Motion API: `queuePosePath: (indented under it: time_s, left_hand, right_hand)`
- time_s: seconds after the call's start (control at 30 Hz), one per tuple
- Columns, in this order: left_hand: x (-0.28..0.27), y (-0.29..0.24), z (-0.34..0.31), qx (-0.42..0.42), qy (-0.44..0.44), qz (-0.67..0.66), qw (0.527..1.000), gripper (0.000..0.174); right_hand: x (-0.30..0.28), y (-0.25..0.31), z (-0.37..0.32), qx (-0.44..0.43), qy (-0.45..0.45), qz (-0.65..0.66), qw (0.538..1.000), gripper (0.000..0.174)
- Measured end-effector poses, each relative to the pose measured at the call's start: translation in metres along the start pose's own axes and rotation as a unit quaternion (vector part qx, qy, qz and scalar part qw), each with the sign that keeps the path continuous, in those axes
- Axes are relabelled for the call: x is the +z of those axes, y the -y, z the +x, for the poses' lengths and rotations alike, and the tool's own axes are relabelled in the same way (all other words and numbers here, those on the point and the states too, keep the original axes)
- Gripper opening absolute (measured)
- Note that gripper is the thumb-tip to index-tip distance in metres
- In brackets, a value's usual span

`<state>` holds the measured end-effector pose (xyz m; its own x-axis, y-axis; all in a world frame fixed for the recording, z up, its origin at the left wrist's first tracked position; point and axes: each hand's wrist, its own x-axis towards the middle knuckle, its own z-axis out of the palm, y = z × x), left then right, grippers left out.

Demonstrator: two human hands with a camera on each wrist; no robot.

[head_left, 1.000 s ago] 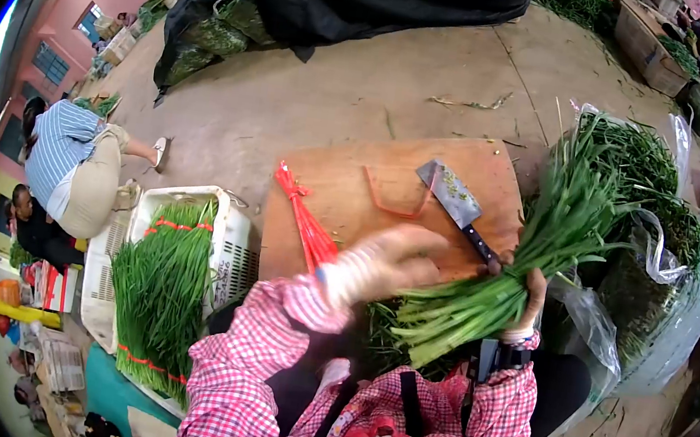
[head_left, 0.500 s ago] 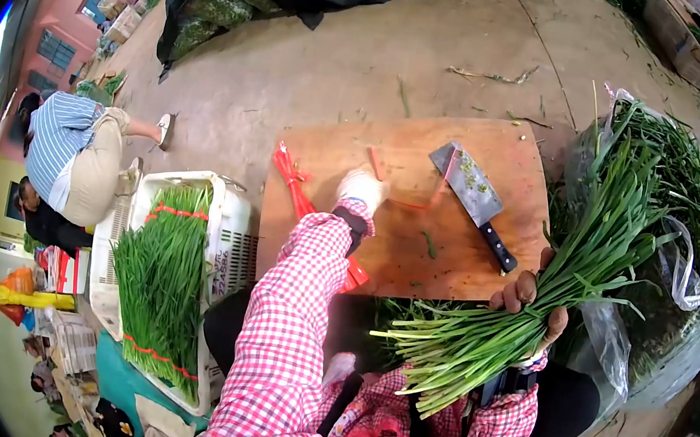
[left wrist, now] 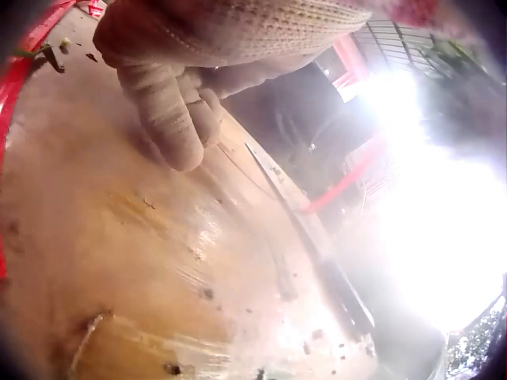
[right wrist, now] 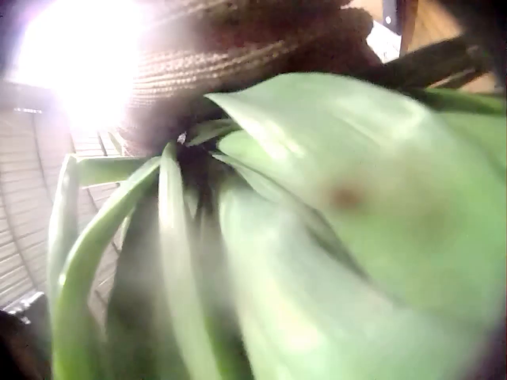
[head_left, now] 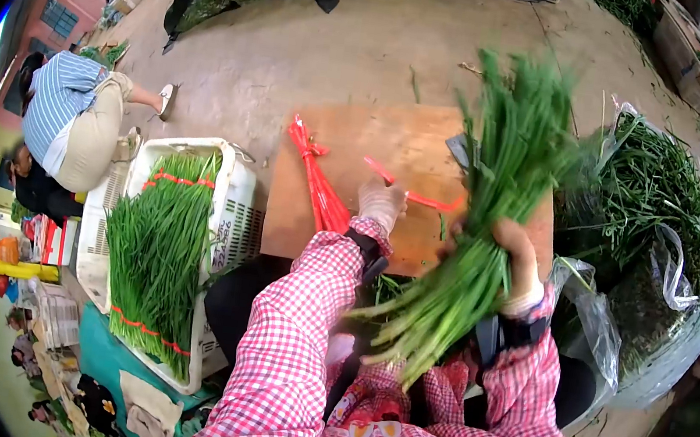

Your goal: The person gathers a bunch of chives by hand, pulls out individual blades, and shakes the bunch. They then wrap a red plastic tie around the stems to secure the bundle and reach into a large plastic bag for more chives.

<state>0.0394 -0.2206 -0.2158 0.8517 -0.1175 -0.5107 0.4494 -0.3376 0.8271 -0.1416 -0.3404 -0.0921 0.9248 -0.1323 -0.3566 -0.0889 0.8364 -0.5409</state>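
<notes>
In the head view, my right hand grips a thick bunch of garlic chives, its pale stem ends slanting toward my lap. Flat green leaves fill the right wrist view just below the glove. My left hand, in a knitted glove, is low over the wooden board and pinches a red strip. Curled fingertips show close above the board in the left wrist view. Behind the bunch lies a cleaver, mostly hidden.
A bundle of red strips lies on the board's left. Left of it stands a white crate holding tied chives. On the right is a plastic bag of loose greens. A person in a striped top bends at far left.
My left hand swung from the bunch to the red strip on the board, and the strip has shifted. The bunch in my right hand has moved left and more upright, covering the cleaver.
</notes>
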Motion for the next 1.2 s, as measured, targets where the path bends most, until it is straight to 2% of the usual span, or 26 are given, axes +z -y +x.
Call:
queuePosePath:
  time_s: [0.07, 0.13, 0.2, 0.23, 0.33, 0.37, 0.4, 0.47, 0.53, 0.57, 0.67, 0.7, 0.8, 0.83, 0.93, 0.97, 1.07, 1.1, 1.13, 1.2]
  left_hand:
    - [-0.002, 0.012, -0.001, 0.028, 0.04, -0.105, 0.993, 0.011]
    - [-0.01, 0.012, -0.008, 0.038, 0.058, -0.118, 0.991, 0.01]
    - [-0.014, 0.024, 0.006, 0.019, 0.086, -0.154, 0.984, 0.009]
    - [-0.017, 0.028, 0.008, 0.017, 0.104, -0.21, 0.972, 0.01]
    - [-0.028, 0.024, 0.003, -0.018, 0.091, -0.22, 0.971, 0.011]
    - [-0.031, 0.02, -0.001, -0.004, 0.05, -0.099, 0.994, 0.018]
    - [-0.034, 0.026, 0.002, 0.06, 0.019, -0.035, 0.997, 0.021]
    - [-0.039, 0.045, 0.01, 0.186, -0.041, 0.099, 0.977, 0.027]
    - [-0.04, 0.052, 0.015, 0.163, -0.066, 0.107, 0.978, 0.032]
    - [-0.041, 0.055, 0.016, 0.166, -0.064, 0.11, 0.978, 0.032]
    - [-0.052, 0.034, 0.001, 0.137, -0.025, 0.141, 0.98, 0.032]
    - [-0.055, 0.028, -0.001, 0.122, -0.007, 0.154, 0.98, 0.032]
    - [-0.061, 0.037, 0.014, 0.107, -0.009, 0.171, 0.979, 0.033]
    - [-0.062, 0.038, 0.016, 0.089, -0.007, 0.172, 0.981, 0.034]
    - [-0.062, 0.041, 0.015, 0.072, -0.005, 0.144, 0.987, 0.036]
    - [-0.062, 0.041, 0.017, 0.061, -0.009, 0.154, 0.986, 0.038]
    - [-0.062, 0.044, 0.019, 0.095, -0.032, 0.192, 0.976, 0.041]
    - [-0.059, 0.061, 0.036, 0.06, -0.029, 0.176, 0.982, 0.044]
    - [-0.058, 0.062, 0.036, 0.067, -0.034, 0.169, 0.983, 0.045]
    - [-0.058, 0.062, 0.032, 0.078, -0.047, 0.153, 0.984, 0.045]
  right_hand:
    - [-0.002, 0.007, 0.035, 0.068, 0.033, -0.085, 0.993, 0.052]
    - [-0.006, 0.007, 0.075, 0.061, 0.048, -0.16, 0.984, 0.045]
    - [0.001, 0.006, 0.103, 0.059, 0.012, -0.163, 0.985, 0.029]
    - [0.0, 0.003, 0.118, 0.073, -0.021, -0.155, 0.985, 0.027]
    - [-0.001, -0.001, 0.152, 0.1, -0.089, -0.2, 0.97, 0.025]
    - [-0.007, -0.006, 0.166, 0.104, -0.103, -0.23, 0.962, 0.026]
    - [-0.008, -0.009, 0.175, 0.108, -0.117, -0.26, 0.953, 0.027]
    - [-0.011, -0.018, 0.188, 0.09, -0.149, -0.291, 0.941, 0.028]
    - [-0.012, -0.027, 0.2, 0.074, -0.162, -0.289, 0.941, 0.03]
    - [-0.014, -0.028, 0.205, 0.097, -0.179, -0.283, 0.937, 0.043]
    - [-0.026, -0.043, 0.216, -0.031, -0.174, -0.412, 0.894, 0.058]
    - [-0.028, -0.047, 0.215, -0.039, -0.144, -0.434, 0.889, 0.073]
    - [-0.032, -0.049, 0.202, -0.075, -0.122, -0.459, 0.877, 0.081]
    - [-0.026, -0.044, 0.189, -0.073, -0.142, -0.506, 0.848, 0.084]
    - [-0.04, -0.037, 0.174, -0.082, -0.152, -0.512, 0.842, 0.08]
    - [-0.046, -0.034, 0.167, -0.093, -0.141, -0.504, 0.847, 0.073]
    - [-0.031, -0.022, 0.12, -0.164, -0.108, -0.441, 0.876, 0.066]
    - [-0.028, -0.021, 0.103, -0.206, -0.09, -0.415, 0.882, 0.059]
    - [-0.02, -0.022, 0.081, -0.244, -0.086, -0.384, 0.886, 0.051]
    - [-0.021, -0.028, 0.041, -0.249, -0.105, -0.341, 0.9, 0.042]
